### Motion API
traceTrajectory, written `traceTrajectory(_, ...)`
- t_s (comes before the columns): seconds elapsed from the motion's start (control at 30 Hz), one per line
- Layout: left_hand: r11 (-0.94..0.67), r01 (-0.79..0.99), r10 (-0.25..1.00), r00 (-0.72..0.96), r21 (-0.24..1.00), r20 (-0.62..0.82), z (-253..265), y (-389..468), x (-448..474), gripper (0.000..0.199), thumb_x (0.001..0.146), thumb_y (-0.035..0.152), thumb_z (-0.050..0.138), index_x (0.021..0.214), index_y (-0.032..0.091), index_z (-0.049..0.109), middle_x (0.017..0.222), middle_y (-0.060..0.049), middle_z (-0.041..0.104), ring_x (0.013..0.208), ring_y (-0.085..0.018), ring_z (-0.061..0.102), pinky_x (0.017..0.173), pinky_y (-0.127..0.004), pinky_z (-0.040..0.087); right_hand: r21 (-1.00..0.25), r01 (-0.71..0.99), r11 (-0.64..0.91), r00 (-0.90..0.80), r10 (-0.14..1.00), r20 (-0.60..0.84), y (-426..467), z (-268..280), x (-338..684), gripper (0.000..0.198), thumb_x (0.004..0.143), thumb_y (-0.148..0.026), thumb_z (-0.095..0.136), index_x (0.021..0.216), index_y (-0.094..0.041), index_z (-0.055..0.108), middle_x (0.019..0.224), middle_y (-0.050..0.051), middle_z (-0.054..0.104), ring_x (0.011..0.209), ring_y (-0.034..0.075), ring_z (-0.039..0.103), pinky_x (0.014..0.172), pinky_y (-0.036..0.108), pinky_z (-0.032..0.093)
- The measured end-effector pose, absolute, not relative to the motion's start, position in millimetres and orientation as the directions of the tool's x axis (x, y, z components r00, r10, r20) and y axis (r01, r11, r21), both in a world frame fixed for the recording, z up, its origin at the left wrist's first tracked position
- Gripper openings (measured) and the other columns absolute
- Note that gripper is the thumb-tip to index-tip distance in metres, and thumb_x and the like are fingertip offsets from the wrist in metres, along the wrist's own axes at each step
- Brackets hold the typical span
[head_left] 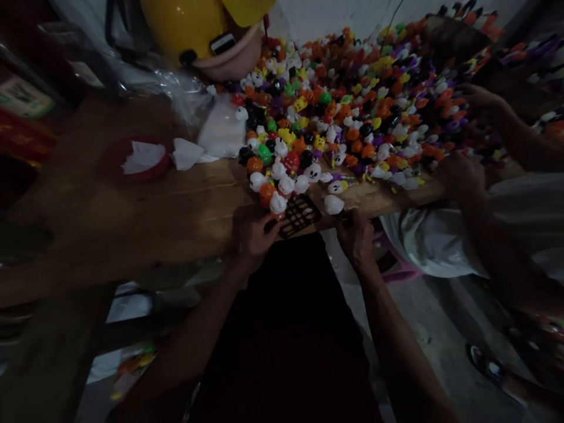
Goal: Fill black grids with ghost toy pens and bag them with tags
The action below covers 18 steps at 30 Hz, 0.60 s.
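A dark slotted rack [300, 216] lies at the table's front edge, with several small toy heads packed behind and beside it. My left hand [255, 234] is at the rack's left side, thumb and forefinger closed by the reddish base of a white toy head [278, 202]. Whether they grip that toy or the rack's edge, I cannot tell. On the right, my right hand [358, 239] pinches a plain white toy head [333, 204] by its dark lower end, just off the rack. A white skull-faced toy [314, 172] lies behind the rack.
A large heap of colourful toy heads [352, 111] covers the table's back and right. A yellow helmet [185, 29] sits in a pink basin [238, 61]. Left are a red dish [132, 158] with white paper and plastic bags [224, 126]. A co-worker's hands [462, 173] are at right.
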<state>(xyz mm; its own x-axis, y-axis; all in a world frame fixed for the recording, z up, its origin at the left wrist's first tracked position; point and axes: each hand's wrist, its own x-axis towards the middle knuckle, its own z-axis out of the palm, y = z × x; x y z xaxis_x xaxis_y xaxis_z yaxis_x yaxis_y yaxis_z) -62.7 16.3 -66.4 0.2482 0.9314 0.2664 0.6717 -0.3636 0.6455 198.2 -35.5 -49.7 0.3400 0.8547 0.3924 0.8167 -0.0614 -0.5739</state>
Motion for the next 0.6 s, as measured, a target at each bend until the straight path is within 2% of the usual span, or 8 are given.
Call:
traceTrajectory(0.13,-0.304,0.699,0.952,0.251,0.647,0.175,-62,19,-63,0.021,0.092,0.026,0.075,0.112,0.022,0.08,0.095,-0.004,0.081,0.082,-0.02,0.074,0.076,-0.027,0.055,-0.526,0.848,-0.068,0.31,0.869,0.386,-35,-64,185,0.021,0.089,-0.04,0.062,0.095,-0.02,0.063,0.079,0.009,0.072,0.069,0.025,0.065,0.062,0.033,0.047)
traceTrajectory(0.23,-0.299,0.69,0.952,0.26,0.659,0.16,-58,19,-62,0.022,0.093,0.025,0.074,0.113,0.019,0.08,0.094,-0.006,0.081,0.08,-0.02,0.073,0.075,-0.027,0.054,-0.445,0.895,-0.017,0.202,0.907,0.369,-32,-67,179,0.015,0.092,-0.028,0.053,0.096,-0.018,0.063,0.085,0.014,0.072,0.072,0.027,0.065,0.065,0.036,0.048)
traceTrajectory(0.3,-0.307,0.683,0.95,0.266,0.663,0.166,-58,19,-62,0.023,0.094,0.025,0.074,0.115,0.019,0.08,0.097,-0.006,0.081,0.082,-0.019,0.072,0.077,-0.027,0.054,-0.419,0.907,0.039,0.126,0.924,0.36,-33,-64,178,0.018,0.093,-0.02,0.046,0.096,-0.016,0.064,0.09,0.017,0.072,0.076,0.028,0.066,0.07,0.038,0.049)
traceTrajectory(0.4,-0.34,0.66,0.938,0.283,0.669,0.197,-61,19,-63,0.022,0.094,0.026,0.074,0.114,0.02,0.08,0.104,-0.006,0.081,0.09,-0.021,0.073,0.084,-0.03,0.056,-0.414,0.907,0.08,0.093,0.919,0.382,-37,-57,176,0.022,0.091,-0.015,0.046,0.097,-0.017,0.067,0.09,0.015,0.071,0.078,0.026,0.064,0.071,0.036,0.049)
traceTrajectory(0.53,-0.356,0.638,0.933,0.287,0.682,0.219,-68,22,-66,0.022,0.093,0.025,0.075,0.115,0.021,0.08,0.11,-0.007,0.08,0.1,-0.024,0.074,0.092,-0.035,0.059,-0.488,0.863,0.133,0.095,0.905,0.415,-47,-48,172,0.017,0.097,-0.029,0.053,0.092,-0.02,0.067,0.087,0.01,0.071,0.073,0.023,0.063,0.068,0.034,0.049)
traceTrajectory(0.6,-0.344,0.637,0.936,0.289,0.69,0.201,-70,22,-67,0.021,0.092,0.024,0.076,0.113,0.022,0.08,0.11,-0.007,0.08,0.101,-0.024,0.074,0.095,-0.036,0.059,-0.54,0.832,0.13,0.123,0.905,0.407,-50,-45,167,0.022,0.097,-0.04,0.059,0.089,-0.02,0.065,0.083,0.008,0.07,0.07,0.023,0.064,0.067,0.034,0.05)
